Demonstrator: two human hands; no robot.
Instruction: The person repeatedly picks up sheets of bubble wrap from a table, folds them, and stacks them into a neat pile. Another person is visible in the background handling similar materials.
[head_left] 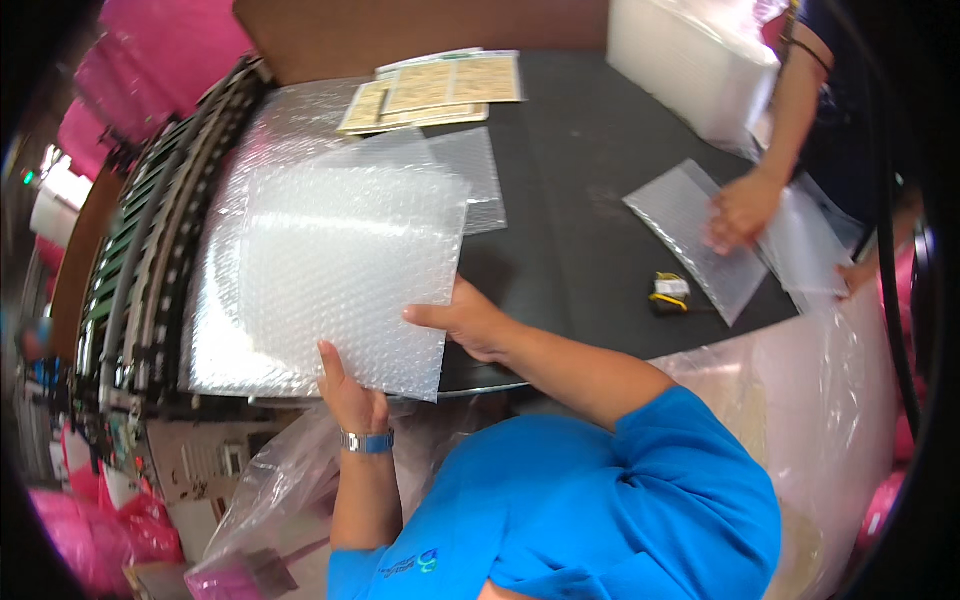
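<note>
A clear bubble wrap bag (340, 270), or a stack of such bags, is held up over the left part of the black table. My left hand (352, 392) grips its near edge, with the thumb lying on top and the fingers hidden underneath. At the right edge, near the corner, my right hand (468, 318) pinches it, thumb on the upper face and fingers below. Beyond it, more clear bubble sheets (470, 175) lie flat on the table. Whether I hold one layer or several I cannot tell.
Printed cream sheets (450, 85) lie at the table's back. A yellow-and-black tape measure (670, 292) sits on the black table top (570, 200). At right, a co-worker's hand (745, 208) rests on another bubble bag (690, 235). A roller machine (150, 230) borders the left; a white stack (695, 75) stands back right.
</note>
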